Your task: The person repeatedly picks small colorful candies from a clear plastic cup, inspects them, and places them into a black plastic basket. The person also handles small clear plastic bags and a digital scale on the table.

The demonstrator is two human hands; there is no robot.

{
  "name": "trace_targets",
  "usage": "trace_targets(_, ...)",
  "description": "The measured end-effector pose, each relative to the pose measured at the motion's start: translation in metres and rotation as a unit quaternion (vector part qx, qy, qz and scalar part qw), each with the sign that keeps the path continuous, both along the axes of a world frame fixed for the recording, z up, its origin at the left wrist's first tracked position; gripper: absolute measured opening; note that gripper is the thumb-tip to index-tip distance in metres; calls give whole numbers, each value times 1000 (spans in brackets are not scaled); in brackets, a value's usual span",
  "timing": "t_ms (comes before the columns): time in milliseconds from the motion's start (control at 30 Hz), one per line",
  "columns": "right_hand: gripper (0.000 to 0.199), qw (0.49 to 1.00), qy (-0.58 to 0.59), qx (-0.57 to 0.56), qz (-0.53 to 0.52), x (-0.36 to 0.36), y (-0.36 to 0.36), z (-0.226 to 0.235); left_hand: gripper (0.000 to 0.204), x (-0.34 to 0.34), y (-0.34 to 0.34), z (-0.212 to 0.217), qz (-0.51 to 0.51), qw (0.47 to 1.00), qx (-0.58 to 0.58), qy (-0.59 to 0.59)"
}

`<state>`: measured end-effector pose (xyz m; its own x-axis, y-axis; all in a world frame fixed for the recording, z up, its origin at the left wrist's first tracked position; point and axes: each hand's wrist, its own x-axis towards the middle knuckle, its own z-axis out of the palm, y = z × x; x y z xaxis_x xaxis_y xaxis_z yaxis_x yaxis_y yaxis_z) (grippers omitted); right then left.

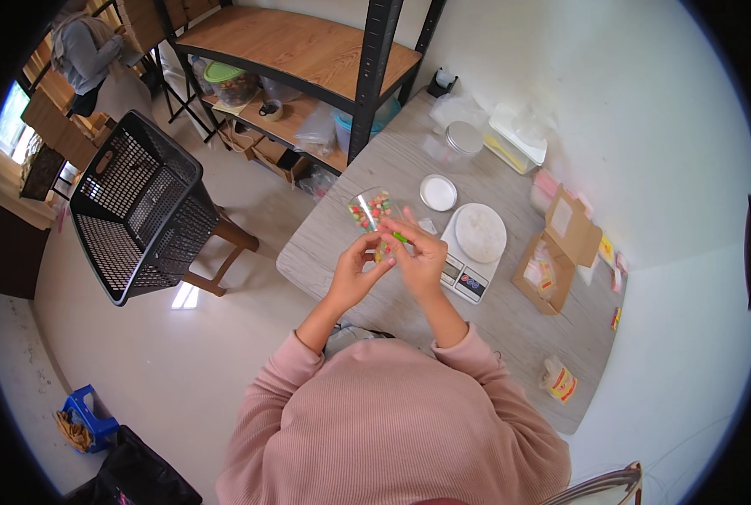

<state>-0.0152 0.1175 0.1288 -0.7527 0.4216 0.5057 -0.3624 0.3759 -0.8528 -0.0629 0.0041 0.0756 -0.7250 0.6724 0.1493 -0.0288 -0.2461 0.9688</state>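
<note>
At the table's left side my left hand (357,269) and my right hand (422,255) are close together, fingers bent inward. Between them shows a small see-through bag with coloured pieces (383,251), partly hidden by the fingers. A small bright green piece (400,237) lies at my right fingers; its kind is too small to tell. Just beyond my hands is a clear container (369,207) with red, green, yellow and orange pieces that look like candy. Beside my right hand sits a white kitchen scale (470,281) with a round white disc (481,233) on top.
A white round lid (438,193), a clear jar (464,140) and a lidded tub (516,139) stand farther back. An open cardboard box (552,278) and a small packet (559,380) lie right. Left are a black crate (140,210), a shelf rack (287,42) and a person (98,63).
</note>
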Motion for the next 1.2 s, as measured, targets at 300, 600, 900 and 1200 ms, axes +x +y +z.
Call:
trace_targets(300,17,997,41,-44,-49,8,2,-6,42,4,20,18,15,999,12,38)
trace_targets(600,16,998,1,-22,-66,16,11,-6,44,7,26,15,14,998,7,55)
trace_targets(900,15,995,12,-100,-24,17,9,-13,44,8,25,22,23,998,15,48)
trace_targets(1200,15,957,-122,-247,-91,36,30,-24,41,1,5,22,72,975,-97,185)
